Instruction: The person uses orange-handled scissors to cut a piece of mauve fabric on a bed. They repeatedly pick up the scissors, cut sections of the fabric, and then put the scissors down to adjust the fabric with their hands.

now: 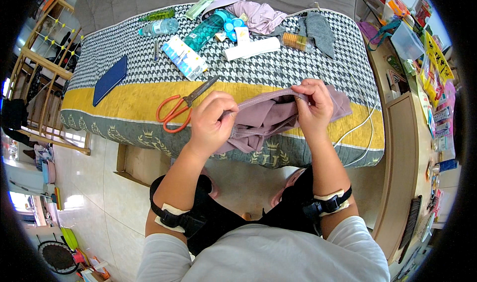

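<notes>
A mauve piece of clothing or cloth [268, 118] is stretched between my two hands over the near edge of the covered bed or sofa [117, 95]. My left hand [213, 120] pinches its edge on the left, with the thumb and fingers closed. At the upper right of the same edge, my right hand [314, 108] grips the hem between thumb and fingers. The cloth sags in folds between them, and its right end spreads past my right wrist. Just left of my left hand lies a pair of orange-handled scissors [189, 99], blades pointing away to the right.
Beyond my hands lie a blue-and-white packet [184, 58], a white roll [252, 48], a teal bottle [204, 32], a clear bottle [159, 27], a grey cloth [318, 32] and a dark blue notebook [110, 80]. A white cable [361, 128] hangs over the right edge. A cluttered cabinet [397, 167] borders the right.
</notes>
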`<state>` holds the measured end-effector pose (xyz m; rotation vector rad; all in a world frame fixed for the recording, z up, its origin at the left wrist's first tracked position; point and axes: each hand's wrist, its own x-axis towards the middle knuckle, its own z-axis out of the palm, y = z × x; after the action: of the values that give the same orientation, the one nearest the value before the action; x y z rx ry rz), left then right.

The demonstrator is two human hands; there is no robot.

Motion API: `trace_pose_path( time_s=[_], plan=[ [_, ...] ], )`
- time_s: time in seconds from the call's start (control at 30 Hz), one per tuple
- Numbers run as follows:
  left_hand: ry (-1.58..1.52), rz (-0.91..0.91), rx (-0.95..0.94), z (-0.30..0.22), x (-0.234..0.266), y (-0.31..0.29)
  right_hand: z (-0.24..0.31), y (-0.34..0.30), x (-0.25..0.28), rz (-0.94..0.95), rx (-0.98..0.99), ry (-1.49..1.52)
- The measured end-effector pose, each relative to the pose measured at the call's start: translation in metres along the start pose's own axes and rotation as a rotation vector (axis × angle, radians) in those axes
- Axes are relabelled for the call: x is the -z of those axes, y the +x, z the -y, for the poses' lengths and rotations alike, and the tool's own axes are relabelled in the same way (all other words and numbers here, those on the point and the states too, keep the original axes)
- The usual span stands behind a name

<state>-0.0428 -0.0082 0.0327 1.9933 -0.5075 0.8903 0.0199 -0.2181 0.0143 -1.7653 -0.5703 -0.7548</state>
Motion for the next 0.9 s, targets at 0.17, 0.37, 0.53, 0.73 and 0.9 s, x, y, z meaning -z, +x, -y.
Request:
trace_pose_path(
  time_s=[0.17,0.37,0.53,0.73,0.9],
  plan=[
    [-0.018,-0.007,0.099,0.001,-0.001,-0.001,0.003,0.001,-0.001,0.081,-0.031,0.043],
    [-0.158,0.031,0.378,-0.001,0.000,-0.001,0.009,0.003,0.000,0.309,-0.201,0.207],
    [-0.477,0.028,0.567,0.004,-0.005,-0.003,0.014,-0.001,-0.004,0.340,-0.530,0.733],
    [-0.912,0.087,0.870,0.006,0.002,0.001,0.012,-0.004,-0.003,0.357,-0.866,1.029],
    [-1.076,0.143,0.947,0.006,-0.001,0.001,0.018,-0.003,-0.009,0.293,-0.937,1.027]
  ],
)
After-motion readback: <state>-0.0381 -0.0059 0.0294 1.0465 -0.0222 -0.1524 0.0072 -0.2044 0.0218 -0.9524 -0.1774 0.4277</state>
